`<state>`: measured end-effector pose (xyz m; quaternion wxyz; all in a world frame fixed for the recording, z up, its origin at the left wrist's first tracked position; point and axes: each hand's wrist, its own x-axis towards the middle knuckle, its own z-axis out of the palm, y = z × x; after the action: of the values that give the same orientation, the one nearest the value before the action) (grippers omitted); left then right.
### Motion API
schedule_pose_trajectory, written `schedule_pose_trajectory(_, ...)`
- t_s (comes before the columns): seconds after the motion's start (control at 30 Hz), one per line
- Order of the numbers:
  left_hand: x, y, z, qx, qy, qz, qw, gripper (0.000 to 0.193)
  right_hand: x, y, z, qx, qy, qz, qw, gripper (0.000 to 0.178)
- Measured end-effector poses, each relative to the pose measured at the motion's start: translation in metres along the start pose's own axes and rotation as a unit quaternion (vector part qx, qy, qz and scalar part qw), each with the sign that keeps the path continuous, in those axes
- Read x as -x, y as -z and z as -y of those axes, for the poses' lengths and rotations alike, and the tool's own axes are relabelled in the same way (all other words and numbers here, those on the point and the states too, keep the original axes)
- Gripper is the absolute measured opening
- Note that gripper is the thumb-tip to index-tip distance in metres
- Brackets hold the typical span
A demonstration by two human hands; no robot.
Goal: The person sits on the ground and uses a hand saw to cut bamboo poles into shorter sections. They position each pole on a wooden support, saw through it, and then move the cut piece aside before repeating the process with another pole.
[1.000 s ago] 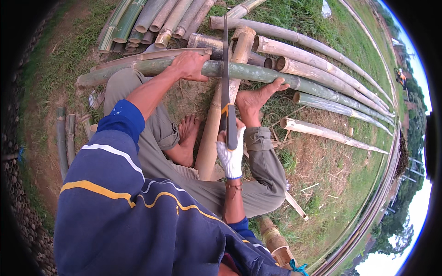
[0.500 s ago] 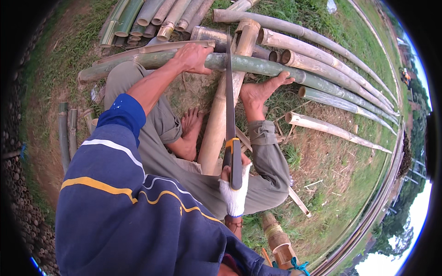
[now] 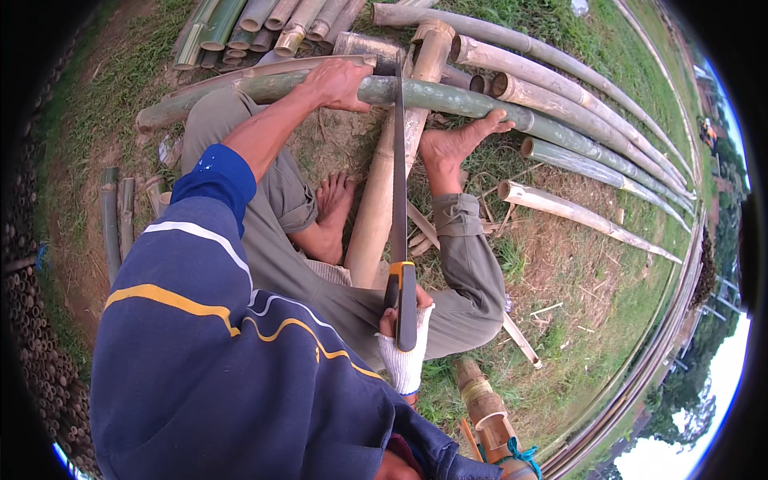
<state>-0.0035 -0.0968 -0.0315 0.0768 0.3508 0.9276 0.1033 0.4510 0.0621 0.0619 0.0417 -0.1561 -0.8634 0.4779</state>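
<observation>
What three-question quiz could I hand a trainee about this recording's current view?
1. Which grip, left or right, holds the long steel handsaw with the black-and-yellow handle?
2. True or false: that grip wears a white fabric glove.
3. Fill in the colour: the other grip holds a long, round, ____ bamboo pole.

Key: 1. right; 2. true; 3. green.

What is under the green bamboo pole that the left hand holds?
A tan bamboo pole passes beneath the green bamboo pole; its covered stretch, and whether they touch, cannot be seen.
</observation>
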Motion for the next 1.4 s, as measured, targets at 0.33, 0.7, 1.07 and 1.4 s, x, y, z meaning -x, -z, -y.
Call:
schedule_pose_trajectory(0.33, -0.012, -0.003, 0.018, 0.009, -0.015, -0.032, 0.999, 0.079, -0.222, -0.075, -0.012, -0.118, 0.021, 0.006, 0.993, 0.058)
schedule_pose_trajectory(0.7, 0.0, -0.005, 0.006, -0.003, 0.005, -0.01, 1.0, 0.078, -0.078, -0.014, -0.004, -0.005, 0.014, -0.008, 1.0, 0.058)
schedule_pose_trajectory(1.07, 0.0, -0.01, 0.019, -0.006, -0.005, -0.042, 0.999, 0.083, -0.095, -0.031, 0.006, -0.075, 0.002, 0.012, 0.997, 0.059)
schedule_pose_trajectory(1.4, -0.013, 0.003, -0.012, 0.015, -0.027, -0.015, 0.999, 0.08, -0.231, -0.081, -0.029, -0.09, 0.064, -0.051, 0.993, 0.064)
